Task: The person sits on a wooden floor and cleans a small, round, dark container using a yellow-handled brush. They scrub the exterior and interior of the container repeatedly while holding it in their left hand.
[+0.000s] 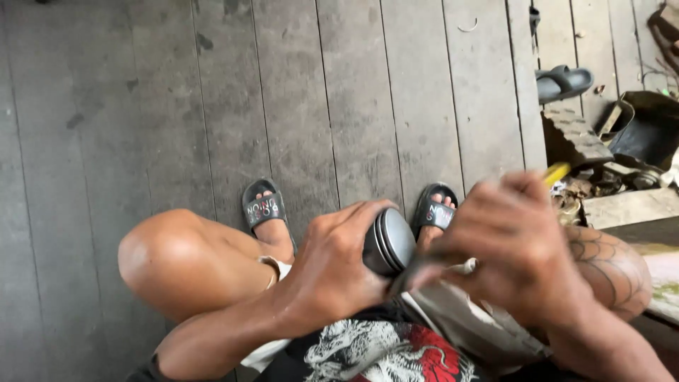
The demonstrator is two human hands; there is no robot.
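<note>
Grey metal, round and ringed with grooves near its top, the piston (388, 242) sits in the left hand (332, 265), whose fingers curl around its side and whose thumb lies over the upper edge, a firm wrapped grip. It is held above the person's lap, between the two knees and over the feet in black slide sandals (264, 206). The right hand (513, 244) is just beside it, closed into a loose fist around a slim dark tool (414, 270) whose tip reaches the lower side of the piston; a yellow end (556, 172) shows past the knuckles. The hand is blurred, so the exact hold on the tool cannot be told.

Below both hands lies a black shirt with a white and red print (382, 350). Weathered grey planks make up the floor (141, 106). To the right lie another dark sandal (564, 82), a block of wood (574, 136) and a dark tray among scrap (647, 127).
</note>
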